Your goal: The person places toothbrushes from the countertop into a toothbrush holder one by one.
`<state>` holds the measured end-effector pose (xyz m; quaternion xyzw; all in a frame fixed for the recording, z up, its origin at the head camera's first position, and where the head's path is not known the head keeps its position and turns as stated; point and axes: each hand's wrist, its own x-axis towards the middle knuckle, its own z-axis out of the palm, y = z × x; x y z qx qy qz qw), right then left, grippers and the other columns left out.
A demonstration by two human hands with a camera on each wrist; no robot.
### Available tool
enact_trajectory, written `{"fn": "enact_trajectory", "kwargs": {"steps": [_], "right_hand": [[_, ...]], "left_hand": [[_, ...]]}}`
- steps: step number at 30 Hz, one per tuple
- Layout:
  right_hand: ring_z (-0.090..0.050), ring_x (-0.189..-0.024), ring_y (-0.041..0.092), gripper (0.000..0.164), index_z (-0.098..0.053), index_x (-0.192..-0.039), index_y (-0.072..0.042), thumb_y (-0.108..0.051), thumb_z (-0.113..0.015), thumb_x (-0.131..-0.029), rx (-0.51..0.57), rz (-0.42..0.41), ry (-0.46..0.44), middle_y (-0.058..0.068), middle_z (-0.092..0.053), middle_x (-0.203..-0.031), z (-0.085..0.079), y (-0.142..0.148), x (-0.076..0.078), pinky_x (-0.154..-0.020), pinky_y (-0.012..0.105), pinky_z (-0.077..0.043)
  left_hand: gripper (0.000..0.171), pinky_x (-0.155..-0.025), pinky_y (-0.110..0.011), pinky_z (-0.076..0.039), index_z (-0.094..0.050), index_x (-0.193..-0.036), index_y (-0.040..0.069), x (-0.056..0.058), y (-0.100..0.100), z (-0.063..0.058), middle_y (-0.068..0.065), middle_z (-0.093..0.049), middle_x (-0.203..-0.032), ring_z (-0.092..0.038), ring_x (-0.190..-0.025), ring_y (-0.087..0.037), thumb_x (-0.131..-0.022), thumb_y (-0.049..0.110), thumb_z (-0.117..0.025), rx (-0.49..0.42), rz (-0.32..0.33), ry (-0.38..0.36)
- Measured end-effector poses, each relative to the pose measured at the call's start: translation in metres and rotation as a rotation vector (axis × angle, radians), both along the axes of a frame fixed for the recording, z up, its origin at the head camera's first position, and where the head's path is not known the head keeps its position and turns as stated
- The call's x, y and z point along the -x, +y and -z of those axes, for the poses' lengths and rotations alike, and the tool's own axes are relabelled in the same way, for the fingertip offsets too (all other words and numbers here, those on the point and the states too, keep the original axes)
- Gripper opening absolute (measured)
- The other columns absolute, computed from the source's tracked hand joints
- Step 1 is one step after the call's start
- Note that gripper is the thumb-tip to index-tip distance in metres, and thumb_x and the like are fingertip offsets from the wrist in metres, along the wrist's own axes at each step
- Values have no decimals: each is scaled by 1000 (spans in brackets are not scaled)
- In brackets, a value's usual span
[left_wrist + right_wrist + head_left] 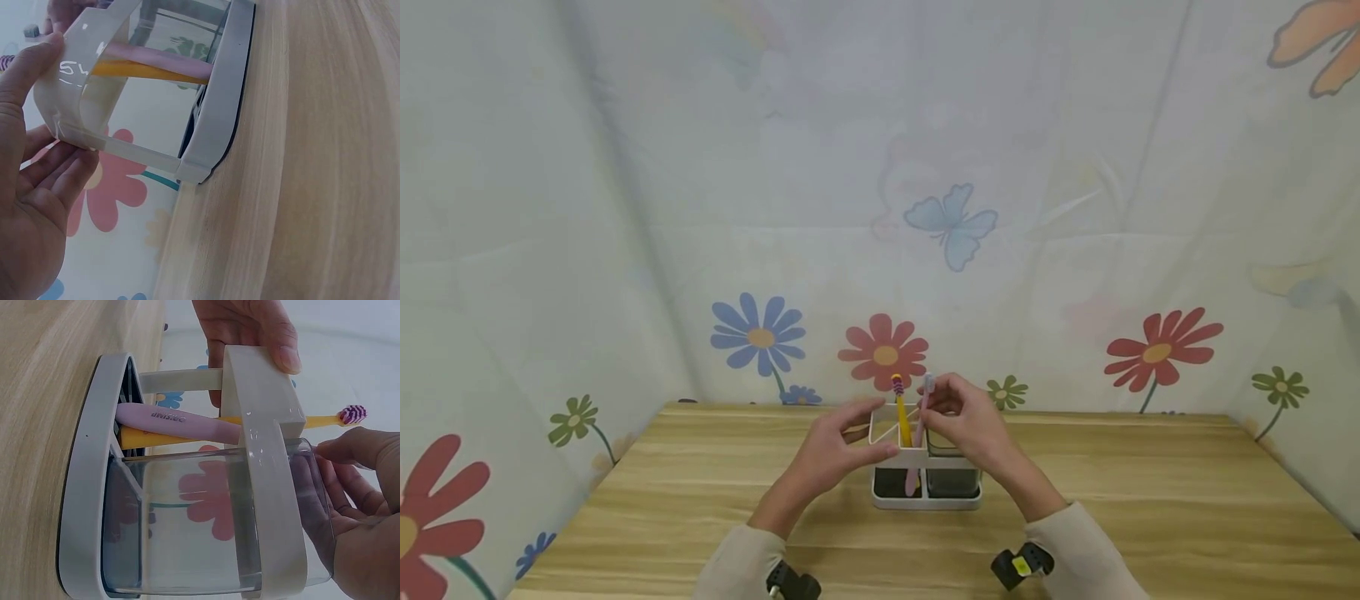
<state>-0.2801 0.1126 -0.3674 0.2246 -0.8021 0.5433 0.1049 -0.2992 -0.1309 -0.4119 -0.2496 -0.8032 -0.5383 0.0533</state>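
A white two-tier toothbrush holder [951, 503] stands upright on the table in front of me. My left hand [829, 450] grips its upper tier from the left, thumb at the front and fingers behind. Inside the holder, a yellow toothbrush [903, 423] with purple-and-white bristles leans beside a pink toothbrush [175, 422], whose lower end is down at the base. My right hand [976, 423] pinches the pink toothbrush near its pale head, above the upper tier. A clear cup [194, 519] fills the right compartment, below the right hand.
The wood-grain table [647, 508] reaches back to a white cloth backdrop [820, 167] printed with flowers and a butterfly. Small black cameras are strapped at the left wrist [793, 581] and right wrist [1022, 565].
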Motion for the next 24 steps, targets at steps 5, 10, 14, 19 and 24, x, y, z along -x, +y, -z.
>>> {"fn": "enact_trajectory", "kwargs": {"steps": [5, 10, 14, 19, 24], "right_hand": [[-70, -100, 27, 25, -64, -121, 3, 0, -74, -99, -9, 9, -10, 11, -70, -108, -1, 2, -1, -92, 34, -62], [-69, -102, 28, 27, -64, -123, 3, -3, -75, -99, -15, 5, -8, 13, -69, -111, -3, 6, 0, -91, 30, -62], [-69, -103, 27, 29, -65, -124, 1, -7, -76, -99, -23, -2, -24, 13, -69, -113, -6, 9, 0, -91, 30, -62], [-70, -105, 27, 32, -66, -126, 0, -12, -78, -99, -26, -5, -52, 13, -71, -115, -11, 19, -2, -90, 31, -62], [-70, -105, 25, 34, -66, -127, 0, -15, -77, -99, -58, 11, -27, 14, -71, -118, -15, 31, -10, -89, 29, -60]], "left_hand": [[71, -109, -46, -52, -62, -149, 15, 0, 0, 0, -8, -57, -153, -58, -138, -36, -87, 35, -91, 3, -1, -4], [71, -109, -47, -52, -62, -150, 15, -1, 0, -1, -8, -57, -153, -58, -137, -35, -87, 36, -90, 9, -5, 0], [71, -109, -47, -52, -61, -150, 14, 0, -1, -2, -8, -57, -154, -59, -137, -35, -88, 34, -90, -3, 6, -3], [70, -109, -46, -52, -61, -149, 12, 0, -1, -1, -9, -57, -153, -59, -136, -33, -88, 31, -91, -37, 27, -16], [72, -108, -46, -53, -61, -149, 10, 1, 0, 0, -11, -58, -151, -60, -134, -34, -87, 30, -91, -50, 37, -14]]}}
